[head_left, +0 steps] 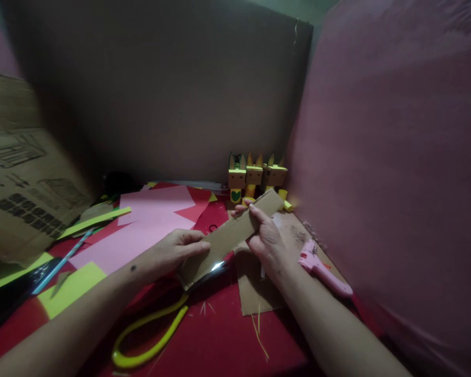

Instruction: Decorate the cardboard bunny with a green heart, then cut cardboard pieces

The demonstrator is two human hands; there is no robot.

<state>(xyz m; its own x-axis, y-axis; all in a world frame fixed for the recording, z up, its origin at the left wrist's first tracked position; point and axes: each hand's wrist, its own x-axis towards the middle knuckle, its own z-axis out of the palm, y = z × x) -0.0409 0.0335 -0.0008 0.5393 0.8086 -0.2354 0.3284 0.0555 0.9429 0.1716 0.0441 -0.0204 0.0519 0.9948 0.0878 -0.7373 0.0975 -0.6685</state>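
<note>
Both hands grip one long strip of brown cardboard (pixel 230 235), tilted with its right end higher. My left hand (pixel 180 248) pinches its lower left part, the thumb lying on top. Nearer its upper right end, my right hand (pixel 267 241) is closed on it with the thumb on the face and fingers behind. Below the strip lies a pair of scissors with yellow handles (pixel 141 358), its blades partly hidden under the cardboard. A flat cardboard piece (pixel 255 298) rests under my right hand.
A pink glue gun (pixel 322 269) lies right of my right hand. Several cardboard figures with pointed ears (pixel 254 175) stand at the back. Pink paper sheets (pixel 141 235), yellow paper (pixel 74 288) and a blue stick (pixel 63 262) lie left. A pink wall (pixel 396 157) bounds the right.
</note>
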